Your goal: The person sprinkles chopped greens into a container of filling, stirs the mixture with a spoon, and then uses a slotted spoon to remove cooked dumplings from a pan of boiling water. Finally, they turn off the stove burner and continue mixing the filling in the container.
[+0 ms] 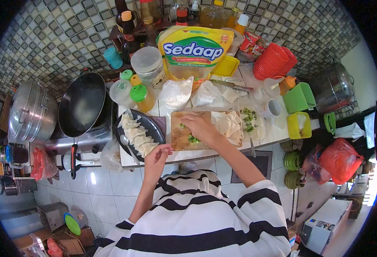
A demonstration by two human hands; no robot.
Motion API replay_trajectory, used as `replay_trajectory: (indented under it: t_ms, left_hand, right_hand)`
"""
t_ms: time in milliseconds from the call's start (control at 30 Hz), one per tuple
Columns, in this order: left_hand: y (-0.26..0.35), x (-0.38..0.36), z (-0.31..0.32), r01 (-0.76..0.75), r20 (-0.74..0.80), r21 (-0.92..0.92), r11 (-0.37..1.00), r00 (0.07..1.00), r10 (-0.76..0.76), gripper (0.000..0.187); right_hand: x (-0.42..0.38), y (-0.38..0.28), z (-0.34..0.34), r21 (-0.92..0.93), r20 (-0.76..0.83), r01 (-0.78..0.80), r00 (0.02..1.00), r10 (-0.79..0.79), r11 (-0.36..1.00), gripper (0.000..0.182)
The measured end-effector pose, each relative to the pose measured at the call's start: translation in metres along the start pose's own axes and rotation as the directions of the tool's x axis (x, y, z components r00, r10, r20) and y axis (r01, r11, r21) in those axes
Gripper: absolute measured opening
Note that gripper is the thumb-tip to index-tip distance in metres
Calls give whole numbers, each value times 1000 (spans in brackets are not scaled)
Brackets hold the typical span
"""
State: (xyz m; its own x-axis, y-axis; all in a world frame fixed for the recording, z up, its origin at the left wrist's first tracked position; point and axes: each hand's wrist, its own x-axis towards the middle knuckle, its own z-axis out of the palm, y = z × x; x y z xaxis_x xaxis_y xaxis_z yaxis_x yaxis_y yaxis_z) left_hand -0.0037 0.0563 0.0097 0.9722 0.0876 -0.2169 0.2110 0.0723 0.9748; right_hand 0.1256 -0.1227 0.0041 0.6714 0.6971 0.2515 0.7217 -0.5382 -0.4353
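A wooden cutting board [180, 141] lies in front of me with chopped green onions [192, 139] on it. Over the board is my right hand [197, 127], its fingers stretched out and pointing left, close to small green bits. My left hand [157, 156] is beside the board's lower left corner, with fingers curled and pressed together; whatever is in them, if anything, is hidden. Just left of it, a black plate [154, 128] carries a row of folded dumplings [136, 136] and a metal spoon [130, 150]. Square wrapper sheets [229, 124] sit at the board's right side.
A clear container with chopped greens [248, 120] stands to the right, a knife [231, 85] behind. Bottles, jars and a yellow Sedaap pouch [192, 53] line the back. A black wok [82, 103] and steel steamer [32, 111] occupy the left; red bowls [274, 62] are stacked right.
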Motion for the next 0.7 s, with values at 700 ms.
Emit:
replay_trajectory:
  t_ms: [700]
  left_hand:
    - [-5,2,-6,-29,31,9,1000,999,29,22]
  right_hand:
    - [-37,-31,-20,62,56,-283,958,280,957,39]
